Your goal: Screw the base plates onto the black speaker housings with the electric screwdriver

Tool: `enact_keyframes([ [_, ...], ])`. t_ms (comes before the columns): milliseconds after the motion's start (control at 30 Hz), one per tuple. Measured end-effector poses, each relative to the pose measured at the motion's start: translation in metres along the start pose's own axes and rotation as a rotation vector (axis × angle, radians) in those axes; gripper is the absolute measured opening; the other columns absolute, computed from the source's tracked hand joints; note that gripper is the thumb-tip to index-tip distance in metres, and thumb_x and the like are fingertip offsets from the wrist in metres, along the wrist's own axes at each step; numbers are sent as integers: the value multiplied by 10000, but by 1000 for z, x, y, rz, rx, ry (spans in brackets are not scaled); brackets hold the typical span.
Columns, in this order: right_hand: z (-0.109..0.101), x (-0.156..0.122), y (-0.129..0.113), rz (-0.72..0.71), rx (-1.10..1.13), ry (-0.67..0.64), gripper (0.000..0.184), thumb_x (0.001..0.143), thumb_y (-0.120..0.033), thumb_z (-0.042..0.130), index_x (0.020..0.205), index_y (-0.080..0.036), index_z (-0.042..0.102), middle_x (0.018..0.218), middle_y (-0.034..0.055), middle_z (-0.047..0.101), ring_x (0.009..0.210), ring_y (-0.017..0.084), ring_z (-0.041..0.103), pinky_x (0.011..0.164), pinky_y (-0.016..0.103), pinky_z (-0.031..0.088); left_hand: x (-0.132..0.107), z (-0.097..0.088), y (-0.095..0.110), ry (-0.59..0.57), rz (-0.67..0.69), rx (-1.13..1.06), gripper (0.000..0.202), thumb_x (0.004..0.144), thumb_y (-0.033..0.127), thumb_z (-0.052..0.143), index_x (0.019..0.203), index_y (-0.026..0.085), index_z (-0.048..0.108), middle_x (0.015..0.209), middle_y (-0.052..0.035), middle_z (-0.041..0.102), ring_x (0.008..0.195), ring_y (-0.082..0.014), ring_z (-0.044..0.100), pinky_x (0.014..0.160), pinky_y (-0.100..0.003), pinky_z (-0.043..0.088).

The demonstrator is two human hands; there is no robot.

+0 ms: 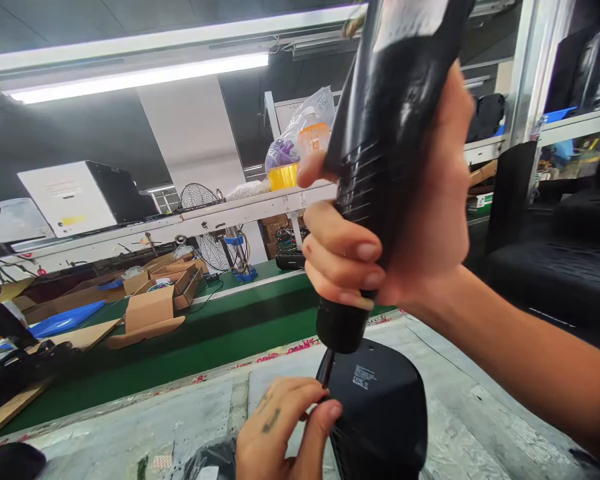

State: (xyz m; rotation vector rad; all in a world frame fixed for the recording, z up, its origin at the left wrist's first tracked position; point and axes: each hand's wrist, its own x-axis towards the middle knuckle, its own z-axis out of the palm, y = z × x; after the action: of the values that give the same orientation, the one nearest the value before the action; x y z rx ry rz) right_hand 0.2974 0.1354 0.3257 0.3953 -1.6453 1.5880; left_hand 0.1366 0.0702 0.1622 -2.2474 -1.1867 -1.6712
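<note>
My right hand [395, 233] grips a black electric screwdriver [385, 120] held upright, its bit [326, 369] pointing down. The bit meets the edge of a black rounded device [380, 407] with a white printed label that lies on the grey work surface [180, 420]. My left hand [280, 427] rests low at the device's left edge, thumb and fingers pinched right at the bit's tip. Whether a screw sits between the fingers is hidden.
A green conveyor belt [205, 340] runs behind the work surface with open cardboard boxes [155, 300] and a blue tray [65, 320] on it. A shelf [250, 208] above carries a bagged bottle [313, 133], a yellow tub and fans. Black items fill the right side.
</note>
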Motion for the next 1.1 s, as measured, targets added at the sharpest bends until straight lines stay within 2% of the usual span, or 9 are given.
enact_keyframes([
  [100, 16, -3, -9, 77, -7, 57, 984, 791, -951, -150, 951, -149, 397, 459, -37, 355, 341, 109, 344, 369, 197, 368, 4, -1, -1, -75, 162, 65, 149, 875, 97, 650, 979, 204, 642, 907, 44, 745, 834, -49, 695, 821, -93, 517],
  [233, 15, -5, -7, 103, 17, 62, 895, 845, -916, -81, 934, -158, 385, 468, -39, 361, 350, 106, 338, 368, 192, 366, 6, -2, 2, -41, 158, 80, 165, 868, 75, 651, 976, 197, 627, 888, 37, 733, 805, -51, 683, 789, -114, 523],
  [433, 7, -6, -5, 141, 42, -12, 903, 833, -930, -68, 918, -153, 383, 483, -28, 379, 368, 106, 368, 383, 197, 392, 2, 2, 5, -85, 249, 148, 196, 837, 29, 653, 956, 177, 605, 834, 21, 706, 740, -84, 648, 710, -203, 504],
  [600, 13, -17, -10, 171, -7, -32, 942, 846, -936, -75, 919, -137, 418, 509, -30, 389, 384, 88, 371, 417, 196, 403, 3, 8, 2, -164, 235, 75, 130, 899, 98, 619, 981, 191, 582, 874, 24, 716, 885, -133, 596, 824, -295, 466],
  [700, 14, -21, -8, 195, -10, -26, 946, 868, -934, -40, 939, -120, 437, 523, -22, 405, 406, 83, 391, 434, 183, 411, 8, 8, -4, -222, 300, 48, 149, 855, 164, 703, 960, 228, 618, 937, 22, 710, 1020, -170, 545, 900, -329, 471],
  [767, 12, -21, -6, 231, 4, -68, 938, 876, -938, -3, 952, -117, 445, 551, -12, 432, 443, 91, 433, 459, 192, 439, 11, 8, -7, -239, 289, 53, 114, 843, 203, 726, 922, 242, 653, 979, 2, 694, 1048, -185, 530, 905, -350, 484],
  [933, 6, -21, 2, 292, 56, -21, 961, 798, -975, -79, 854, -139, 391, 532, -17, 415, 417, 83, 408, 438, 169, 409, 13, 12, -8, -270, 177, -46, 25, 866, 230, 705, 888, 228, 692, 929, 9, 692, 949, -125, 586, 856, -255, 520],
  [1000, 6, -22, 5, 279, 98, -78, 942, 790, -984, -57, 828, -142, 362, 526, -27, 391, 422, 68, 400, 450, 151, 412, 10, 11, -8, -277, 161, -80, 33, 868, 229, 703, 899, 222, 697, 928, 16, 704, 940, -107, 608, 860, -217, 525],
  [1100, 8, -22, 12, 272, 141, -81, 892, 821, -967, 6, 805, -147, 356, 512, -37, 339, 407, 47, 357, 450, 124, 391, 5, 8, -10, -256, 157, -117, 101, 860, 288, 715, 939, 226, 703, 990, 1, 725, 992, -114, 636, 906, -198, 528],
])
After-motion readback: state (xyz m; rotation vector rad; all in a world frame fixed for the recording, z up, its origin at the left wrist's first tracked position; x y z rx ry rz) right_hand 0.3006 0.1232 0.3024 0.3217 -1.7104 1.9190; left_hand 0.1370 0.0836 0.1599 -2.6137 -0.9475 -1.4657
